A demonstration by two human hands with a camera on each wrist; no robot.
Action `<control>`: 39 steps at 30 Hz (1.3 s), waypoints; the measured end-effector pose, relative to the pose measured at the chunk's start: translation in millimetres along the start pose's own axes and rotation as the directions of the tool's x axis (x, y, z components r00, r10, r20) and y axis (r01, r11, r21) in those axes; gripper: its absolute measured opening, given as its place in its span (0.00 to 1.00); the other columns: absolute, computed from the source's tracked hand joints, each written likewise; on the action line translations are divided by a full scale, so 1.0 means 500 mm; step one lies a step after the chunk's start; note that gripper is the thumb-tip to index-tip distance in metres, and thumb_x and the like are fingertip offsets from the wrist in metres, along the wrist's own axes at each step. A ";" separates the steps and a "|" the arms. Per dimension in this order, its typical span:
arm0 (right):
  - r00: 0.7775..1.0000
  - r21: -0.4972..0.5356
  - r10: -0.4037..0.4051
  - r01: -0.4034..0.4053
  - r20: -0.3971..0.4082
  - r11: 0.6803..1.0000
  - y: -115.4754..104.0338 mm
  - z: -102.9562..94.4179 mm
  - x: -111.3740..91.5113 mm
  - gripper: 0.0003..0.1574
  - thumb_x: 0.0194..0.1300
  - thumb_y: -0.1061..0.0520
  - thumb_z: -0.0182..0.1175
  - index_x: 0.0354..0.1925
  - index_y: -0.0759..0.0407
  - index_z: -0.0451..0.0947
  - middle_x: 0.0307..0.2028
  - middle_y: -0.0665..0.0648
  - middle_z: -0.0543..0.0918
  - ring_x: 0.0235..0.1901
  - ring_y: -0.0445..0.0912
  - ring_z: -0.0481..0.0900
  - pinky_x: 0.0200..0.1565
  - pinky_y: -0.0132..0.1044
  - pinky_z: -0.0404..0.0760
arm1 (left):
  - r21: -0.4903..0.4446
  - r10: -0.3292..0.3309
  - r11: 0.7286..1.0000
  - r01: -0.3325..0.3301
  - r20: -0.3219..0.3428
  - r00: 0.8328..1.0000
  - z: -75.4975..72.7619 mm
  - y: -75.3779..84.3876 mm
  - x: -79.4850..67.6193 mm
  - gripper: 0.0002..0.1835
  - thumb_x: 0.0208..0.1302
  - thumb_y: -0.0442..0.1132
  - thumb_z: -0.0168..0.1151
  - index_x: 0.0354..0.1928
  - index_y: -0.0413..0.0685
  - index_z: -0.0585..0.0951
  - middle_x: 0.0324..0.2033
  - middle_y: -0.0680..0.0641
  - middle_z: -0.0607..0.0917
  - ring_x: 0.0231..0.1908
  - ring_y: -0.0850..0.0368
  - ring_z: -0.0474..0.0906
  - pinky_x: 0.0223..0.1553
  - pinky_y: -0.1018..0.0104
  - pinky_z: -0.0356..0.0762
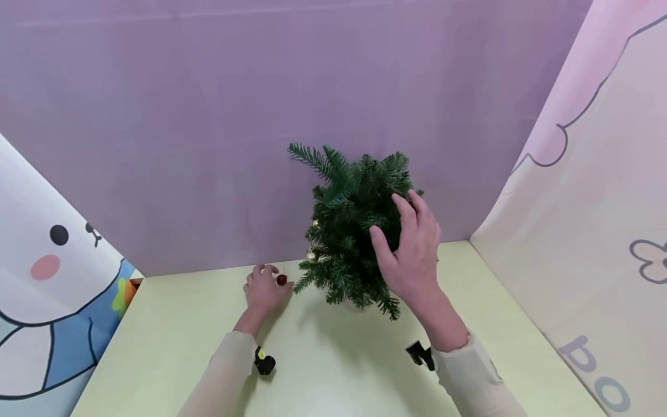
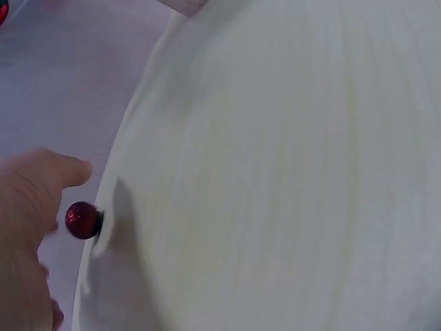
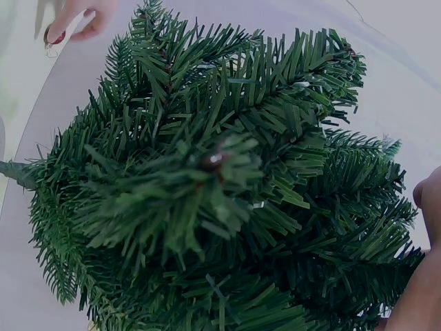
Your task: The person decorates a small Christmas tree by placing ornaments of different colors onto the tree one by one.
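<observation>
A small artificial Christmas tree (image 1: pixel 354 231) stands at the back of the pale table, leafy branches filling most of the right wrist view. My right hand (image 1: pixel 414 252) hovers at its right side, thumb and fingers spread; whether the fingertips touch the needles cannot be told. To the left of the tree, my left hand (image 1: pixel 264 289) is low at the tabletop, its thumb and fingers around a shiny red ball ornament (image 1: pixel 281 280). In the left wrist view, the ball (image 2: pixel 83 221) shows whole, with a gap below the thumb (image 2: pixel 72 171). A thin wire loop rises from it.
Gold ball ornaments (image 1: pixel 311 255) hang on the tree's left side. A purple backdrop (image 1: pixel 208 145) rises behind the table (image 1: pixel 312 359). Printed cloth panels flank both sides. Black wrist devices (image 1: pixel 264 363) sit by both cuffs. Part of another red thing (image 2: pixel 3 10) shows in the left wrist view's corner.
</observation>
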State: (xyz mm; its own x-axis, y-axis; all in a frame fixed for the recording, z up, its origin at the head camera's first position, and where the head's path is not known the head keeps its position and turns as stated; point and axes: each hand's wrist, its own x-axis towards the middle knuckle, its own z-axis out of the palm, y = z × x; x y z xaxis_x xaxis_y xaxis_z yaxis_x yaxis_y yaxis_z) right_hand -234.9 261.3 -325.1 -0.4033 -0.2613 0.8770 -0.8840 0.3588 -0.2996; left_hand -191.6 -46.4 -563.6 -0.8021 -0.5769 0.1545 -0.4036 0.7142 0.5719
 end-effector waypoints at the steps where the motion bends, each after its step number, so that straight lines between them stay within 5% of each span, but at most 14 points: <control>1: 1.000 -0.002 0.002 -0.002 -0.002 1.000 0.000 -0.002 0.001 0.36 0.67 0.45 0.56 0.67 0.59 0.66 0.67 0.66 0.64 0.65 0.59 0.62 0.57 0.67 0.54 | 0.005 -0.021 1.000 0.021 -0.010 1.000 0.001 0.002 0.001 0.31 0.56 0.60 0.66 0.52 0.44 0.74 0.62 0.34 0.65 0.60 0.33 0.60 0.58 0.35 0.56; 11: 1.000 -0.018 0.002 -0.002 0.009 1.000 0.001 -0.004 -0.006 0.34 0.68 0.45 0.55 0.67 0.60 0.67 0.67 0.66 0.64 0.66 0.58 0.61 0.60 0.67 0.51 | 0.119 -0.015 0.993 0.015 0.005 1.000 -0.008 -0.014 0.016 0.23 0.64 0.54 0.60 0.47 0.40 0.82 0.60 0.30 0.68 0.57 0.29 0.63 0.53 0.33 0.62; 16: 1.000 -0.008 -0.009 0.009 0.004 1.000 0.003 -0.001 -0.006 0.33 0.71 0.43 0.52 0.66 0.61 0.67 0.67 0.66 0.64 0.66 0.58 0.60 0.60 0.67 0.51 | 0.075 -0.027 0.997 0.028 -0.005 1.000 -0.014 -0.019 0.010 0.22 0.62 0.55 0.60 0.43 0.42 0.83 0.56 0.33 0.71 0.54 0.32 0.64 0.53 0.35 0.60; 24: 0.992 -0.092 -0.116 0.110 -0.058 0.990 0.012 0.005 -0.007 0.24 0.68 0.58 0.50 0.61 0.60 0.73 0.63 0.67 0.69 0.62 0.58 0.66 0.61 0.66 0.51 | -0.079 -0.073 0.994 0.073 0.006 0.997 -0.021 0.001 -0.044 0.20 0.59 0.56 0.64 0.37 0.46 0.85 0.55 0.38 0.73 0.53 0.35 0.66 0.52 0.39 0.61; 39: 0.984 0.003 -0.175 0.176 -0.035 0.984 0.035 -0.014 -0.015 0.27 0.62 0.54 0.58 0.59 0.62 0.75 0.65 0.67 0.68 0.63 0.59 0.65 0.60 0.64 0.54 | -0.302 -0.103 0.951 0.069 -0.099 0.990 -0.054 0.049 -0.183 0.19 0.57 0.50 0.71 0.41 0.42 0.86 0.55 0.37 0.76 0.55 0.38 0.71 0.56 0.45 0.68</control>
State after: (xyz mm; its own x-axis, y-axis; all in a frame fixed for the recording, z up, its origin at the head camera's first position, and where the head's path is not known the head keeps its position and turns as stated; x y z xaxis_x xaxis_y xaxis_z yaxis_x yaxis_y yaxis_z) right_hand -245.9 275.7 -334.4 -0.2335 -0.2890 0.9284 -0.9417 0.3050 -0.1419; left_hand -116.4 13.3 -542.1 -0.7089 -0.6837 0.1733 -0.3061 0.5196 0.7977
